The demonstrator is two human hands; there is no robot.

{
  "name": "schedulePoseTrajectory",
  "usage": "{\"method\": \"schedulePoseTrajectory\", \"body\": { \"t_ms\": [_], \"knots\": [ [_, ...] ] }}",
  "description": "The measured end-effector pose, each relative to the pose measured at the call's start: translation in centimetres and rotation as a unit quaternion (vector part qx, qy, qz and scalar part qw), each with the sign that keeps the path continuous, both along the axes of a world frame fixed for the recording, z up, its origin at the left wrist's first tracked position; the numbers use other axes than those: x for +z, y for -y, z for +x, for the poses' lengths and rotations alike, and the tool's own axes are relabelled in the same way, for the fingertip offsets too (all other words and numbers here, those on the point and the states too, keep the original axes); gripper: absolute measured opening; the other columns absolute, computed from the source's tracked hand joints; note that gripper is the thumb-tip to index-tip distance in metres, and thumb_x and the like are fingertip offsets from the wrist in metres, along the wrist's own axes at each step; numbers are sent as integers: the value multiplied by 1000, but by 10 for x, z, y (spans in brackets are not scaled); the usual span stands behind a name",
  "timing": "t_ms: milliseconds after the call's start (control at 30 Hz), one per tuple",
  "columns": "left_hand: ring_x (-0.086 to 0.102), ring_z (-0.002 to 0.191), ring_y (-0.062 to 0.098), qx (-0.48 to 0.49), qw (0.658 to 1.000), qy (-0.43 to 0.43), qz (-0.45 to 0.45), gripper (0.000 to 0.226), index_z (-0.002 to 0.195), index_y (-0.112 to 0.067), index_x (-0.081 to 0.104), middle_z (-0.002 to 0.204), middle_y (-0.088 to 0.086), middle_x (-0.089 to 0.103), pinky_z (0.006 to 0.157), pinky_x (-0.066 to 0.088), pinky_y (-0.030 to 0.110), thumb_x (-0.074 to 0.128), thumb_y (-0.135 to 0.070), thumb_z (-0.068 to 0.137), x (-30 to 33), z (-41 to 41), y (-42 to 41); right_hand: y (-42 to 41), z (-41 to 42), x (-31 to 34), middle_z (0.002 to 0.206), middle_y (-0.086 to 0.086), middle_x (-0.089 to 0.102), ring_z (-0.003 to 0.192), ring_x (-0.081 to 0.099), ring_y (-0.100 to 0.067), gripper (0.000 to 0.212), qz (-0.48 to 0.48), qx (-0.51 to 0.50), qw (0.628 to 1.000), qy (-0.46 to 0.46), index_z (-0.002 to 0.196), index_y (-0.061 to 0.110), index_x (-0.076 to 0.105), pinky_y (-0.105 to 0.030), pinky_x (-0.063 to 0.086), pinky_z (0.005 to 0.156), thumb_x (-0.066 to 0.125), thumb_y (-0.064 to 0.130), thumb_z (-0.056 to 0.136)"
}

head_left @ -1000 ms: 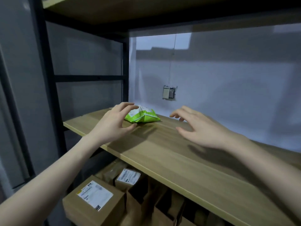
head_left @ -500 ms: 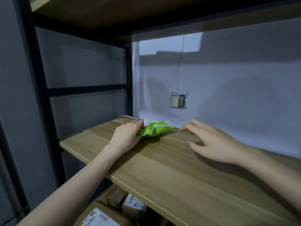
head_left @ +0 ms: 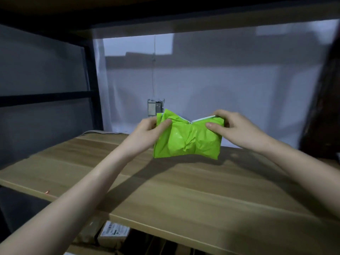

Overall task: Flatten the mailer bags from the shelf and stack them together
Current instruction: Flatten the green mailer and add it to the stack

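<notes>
**One crumpled green mailer held up and spread, none flattened or stacked**

A person stands at a wooden shelf (head_left: pixel 165 190) in a dark metal rack, both bare forearms reaching forward. Between the hands, lifted just above the shelf board and in front of a pale back wall, is a bright green mailer bag (head_left: pixel 186 139). It is heavily creased, with a pucker near its middle and a thin white edge showing along its top.

The left hand (head_left: pixel 147 132) pinches the bag's upper left corner, thumb on the near face and fingers curled behind. The right hand (head_left: pixel 232 128) pinches the upper right corner the same way, thumb pressed on the front. The two hands are well apart, stretching the bag open sideways.

As a judgement of progress: the task looks to be at its start. This bag is off the shelf and partly opened out, yet it is not smoothed or laid flat. No pile of flattened bags is visible, and no other mailer bags can be seen on this shelf.

Below the shelf, labelled cardboard boxes (head_left: pixel 115 233) sit in shadow. A small wall socket (head_left: pixel 154 106) shows behind the bag.
</notes>
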State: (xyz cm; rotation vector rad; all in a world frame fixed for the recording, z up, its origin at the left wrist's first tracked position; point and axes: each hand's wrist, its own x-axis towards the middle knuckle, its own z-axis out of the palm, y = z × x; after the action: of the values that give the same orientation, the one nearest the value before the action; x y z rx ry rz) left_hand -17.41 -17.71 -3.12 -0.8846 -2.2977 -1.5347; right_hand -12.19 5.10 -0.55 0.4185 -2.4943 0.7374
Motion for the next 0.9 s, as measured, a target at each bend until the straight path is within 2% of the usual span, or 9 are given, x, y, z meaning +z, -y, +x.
{"method": "schedulePoseTrajectory", "body": {
  "t_ms": [100,200,267,367,533,667,767,833,900],
  "knots": [
    [63,82,12,8,999,-32,-14,58,94,-4,68,88,2,71,81,52,38,52,-59,84,-1,-6,-27,-21,15,-2,59,2,45,57,40,-13,22,-18,-33,999,-4,70,23,50,-29,32,57,61,30,88],
    [46,70,12,25,997,-64,-27,86,82,8,60,73,3,52,63,44,45,42,-75,68,-4,-20,-49,-48,29,-1,54,5,37,55,36,-14,35,-44,-76,996,2,60,23,42,-28,27,54,63,29,87],
    [44,71,13,-7,999,-48,-26,81,81,10,59,73,5,49,61,35,35,45,-69,71,-3,-17,-63,-63,42,0,53,3,36,55,34,-15,32,-27,-101,995,-6,62,16,47,-24,26,52,63,27,87],
    [53,81,11,-107,994,-30,-15,38,93,4,65,89,7,62,70,43,29,50,-30,97,-6,-4,-81,-72,63,-2,56,7,41,58,37,-16,22,52,-152,986,-37,74,10,53,-27,27,55,64,24,87],
    [59,100,-7,-245,965,4,-91,23,106,-15,67,98,-24,69,87,43,9,48,-16,93,-7,16,-78,-81,97,-21,78,3,64,82,59,-22,16,134,-142,981,-9,76,16,56,-35,43,74,70,22,81],
    [43,130,-1,-336,902,37,-267,33,117,-27,68,135,-19,54,110,31,23,70,-24,84,-10,24,-62,-82,122,-35,96,7,60,95,56,-18,22,209,-106,971,54,79,24,51,-42,44,87,73,29,77],
    [40,135,8,-395,860,73,-315,39,111,-18,71,140,-7,52,113,27,31,59,-21,73,-6,32,-58,-81,142,-36,103,13,54,98,51,-10,30,242,-70,954,161,87,29,52,-30,41,88,71,47,73],
    [47,130,10,-380,885,53,-264,36,103,-8,73,132,1,59,110,32,25,50,-19,78,-3,42,-64,-79,148,-33,102,16,54,98,50,-5,39,212,-50,958,186,95,30,54,-20,38,86,59,61,72],
    [50,122,0,-273,939,16,-208,32,101,-15,70,126,-8,62,105,33,19,42,-25,89,-6,51,-79,-75,144,-30,109,16,53,105,47,0,42,159,-60,976,137,106,29,54,-12,33,87,46,61,79]
  ]
}}
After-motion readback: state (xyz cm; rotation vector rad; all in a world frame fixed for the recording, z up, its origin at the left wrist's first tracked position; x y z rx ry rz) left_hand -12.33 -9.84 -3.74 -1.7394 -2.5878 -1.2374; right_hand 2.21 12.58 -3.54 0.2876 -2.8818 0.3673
